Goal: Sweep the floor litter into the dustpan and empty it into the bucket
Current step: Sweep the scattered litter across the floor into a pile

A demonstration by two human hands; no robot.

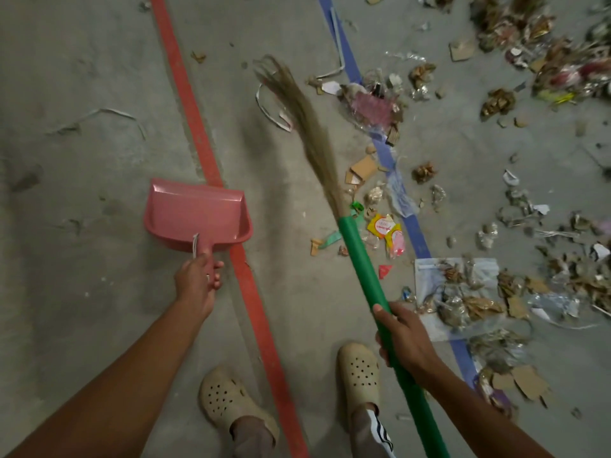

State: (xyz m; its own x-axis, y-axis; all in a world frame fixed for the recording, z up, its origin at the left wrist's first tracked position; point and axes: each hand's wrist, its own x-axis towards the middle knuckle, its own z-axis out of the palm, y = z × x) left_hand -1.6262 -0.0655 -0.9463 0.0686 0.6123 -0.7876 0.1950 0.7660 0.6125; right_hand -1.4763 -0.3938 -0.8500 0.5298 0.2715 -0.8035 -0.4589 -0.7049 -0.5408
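L hand (198,279) has its fingers curled tight round the grip of the pink dustpan (198,216), and the pan sits just past the fingertips w/ its open side facing away. R hand (406,338) has its fingers wrapped round the green stick of the broom (363,269). The brown bristles (307,127) are far ahead of those fingers. The litter (463,292) (paper, card, wrappers etc.) lies on the floor ahead & to the right of the R fingers, across the blue line (413,233). The red line (198,127) runs between both hands.
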